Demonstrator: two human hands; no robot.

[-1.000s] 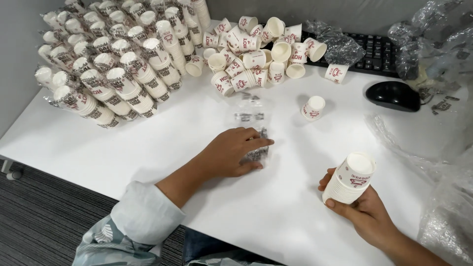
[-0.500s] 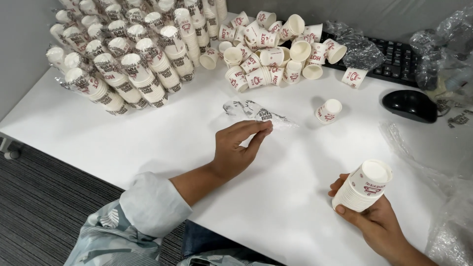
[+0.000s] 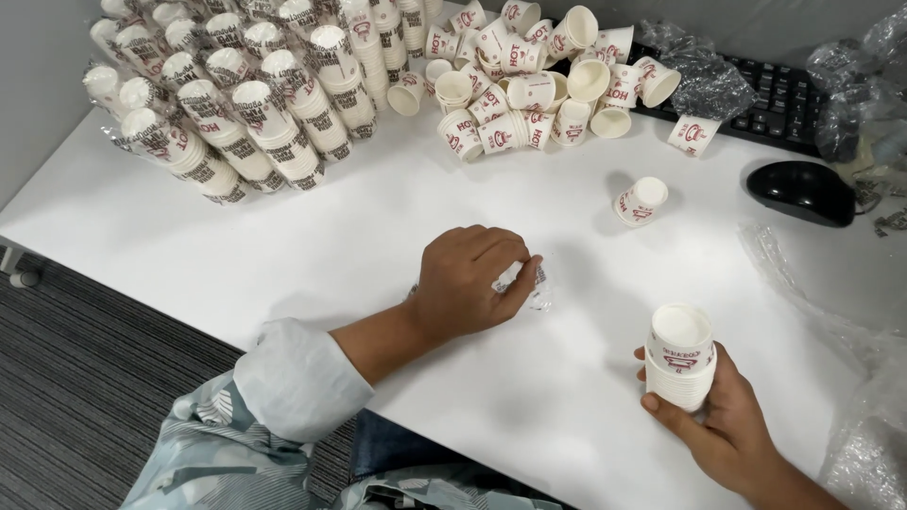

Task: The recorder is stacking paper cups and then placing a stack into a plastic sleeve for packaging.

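Now balled-up clear wrapper (image 3: 529,283) inside curled left hand (image 3: 468,283) fingers; right hand (image 3: 718,420) fingers around cup stack (image 3: 680,354).

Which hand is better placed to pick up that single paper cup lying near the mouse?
Probably the right hand: it is on the lone cup's side, though it holds a stack of cups. The left hand is closed on crumpled clear plastic.
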